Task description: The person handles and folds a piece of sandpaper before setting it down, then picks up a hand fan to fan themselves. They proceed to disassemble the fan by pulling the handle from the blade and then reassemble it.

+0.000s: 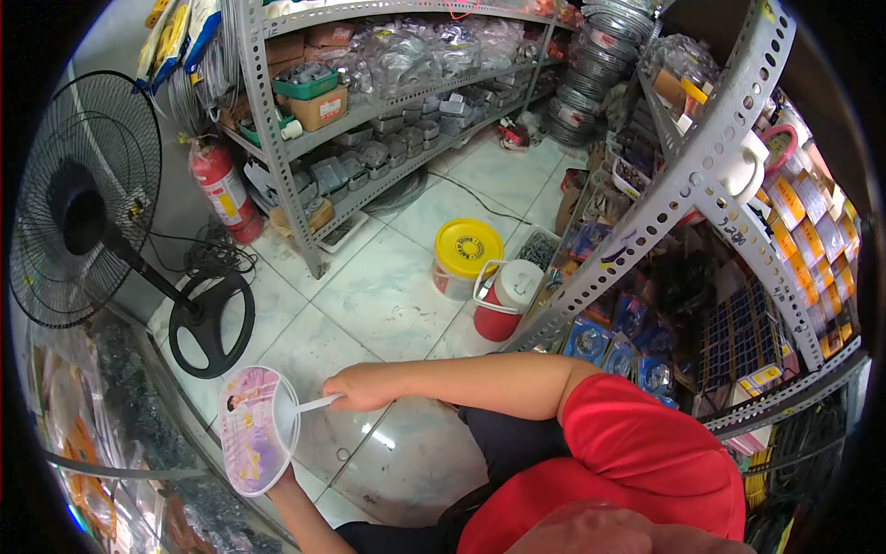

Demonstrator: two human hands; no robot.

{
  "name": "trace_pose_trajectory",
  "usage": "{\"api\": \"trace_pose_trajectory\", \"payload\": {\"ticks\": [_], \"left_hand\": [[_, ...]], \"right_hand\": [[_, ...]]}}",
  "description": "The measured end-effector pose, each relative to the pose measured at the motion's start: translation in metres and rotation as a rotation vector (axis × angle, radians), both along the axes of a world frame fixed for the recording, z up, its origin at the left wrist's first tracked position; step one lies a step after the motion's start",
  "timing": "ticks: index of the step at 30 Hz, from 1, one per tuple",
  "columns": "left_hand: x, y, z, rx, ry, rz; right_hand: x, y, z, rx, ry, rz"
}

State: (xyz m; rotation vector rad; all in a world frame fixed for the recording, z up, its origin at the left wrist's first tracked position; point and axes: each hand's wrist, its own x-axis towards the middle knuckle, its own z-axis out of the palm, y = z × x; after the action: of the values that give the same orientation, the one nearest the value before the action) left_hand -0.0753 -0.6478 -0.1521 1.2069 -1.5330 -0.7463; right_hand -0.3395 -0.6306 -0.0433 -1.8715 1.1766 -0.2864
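A round plastic hand fan [247, 429] with a pink and purple printed face and a white rim is at the lower left. My right hand [360, 386] is closed around its white handle, with the arm stretched out from a red sleeve. Close under the fan's lower edge is my left hand [282, 482]. The fan covers its fingers, so whether they grip the rim is hidden.
A black standing fan [88, 208] and a red fire extinguisher [221, 189] stand on the left. Metal shelves [397, 185] hold boxes and bagged parts. A yellow-lidded bucket [468, 247] and a red jug [503, 305] sit on the tiled floor beside the right rack.
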Motion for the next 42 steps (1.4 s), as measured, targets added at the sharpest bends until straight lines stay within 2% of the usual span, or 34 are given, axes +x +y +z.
{"api": "trace_pose_trajectory", "payload": {"ticks": [1, 17, 20, 22, 25, 26, 28, 29, 31, 32, 34, 35, 37, 41, 42], "left_hand": [[0.002, -0.001, -0.005, 0.116, 0.608, -0.126], [0.015, -0.011, -0.008, 0.297, 1.345, -0.357], [0.015, -0.01, 0.002, 0.41, 1.479, -0.247], [0.013, -0.014, 0.004, 0.476, 1.606, 0.001], [0.001, -0.009, 0.026, 0.493, 1.636, 0.085], [0.007, -0.011, 0.016, 0.491, 1.634, 0.088], [0.025, -0.016, -0.019, 0.396, 1.411, -0.391], [0.027, -0.017, -0.025, 0.395, 1.408, -0.387], [0.029, -0.018, -0.035, 0.345, 0.872, -0.115], [0.024, -0.016, -0.025, 0.343, 0.873, -0.116], [0.007, -0.01, 0.004, 0.506, 1.554, 0.086], [0.002, -0.009, 0.005, 0.505, 1.554, 0.086], [-0.003, -0.009, 0.007, 0.529, 1.454, 0.383], [-0.004, -0.006, 0.005, 0.525, 1.534, 0.285], [-0.003, -0.005, 0.003, 0.525, 1.541, 0.187]], "right_hand": [[0.0, 0.0, -0.002, 0.002, 0.003, -0.001], [0.003, -0.014, -0.013, 0.053, -0.005, 0.047], [0.002, -0.013, -0.017, 0.04, 0.006, 0.058], [0.002, -0.014, -0.021, 0.019, 0.021, 0.064], [0.001, -0.014, -0.022, 0.02, 0.001, 0.064], [0.001, -0.014, -0.02, 0.027, 0.016, 0.07], [0.001, -0.013, -0.019, 0.033, 0.029, 0.084], [0.001, -0.013, -0.019, 0.022, 0.038, 0.055], [-0.001, -0.014, -0.018, 0.009, 0.049, 0.026], [-0.001, -0.014, -0.016, 0.004, 0.044, -0.004], [-0.003, -0.015, -0.014, -0.002, 0.04, -0.032], [-0.004, -0.014, -0.013, -0.009, 0.038, -0.055], [-0.006, -0.013, -0.012, -0.017, 0.034, -0.079], [-0.006, -0.012, -0.012, 0.001, 0.029, -0.057], [-0.007, -0.011, -0.012, 0.01, 0.021, -0.048]]}}
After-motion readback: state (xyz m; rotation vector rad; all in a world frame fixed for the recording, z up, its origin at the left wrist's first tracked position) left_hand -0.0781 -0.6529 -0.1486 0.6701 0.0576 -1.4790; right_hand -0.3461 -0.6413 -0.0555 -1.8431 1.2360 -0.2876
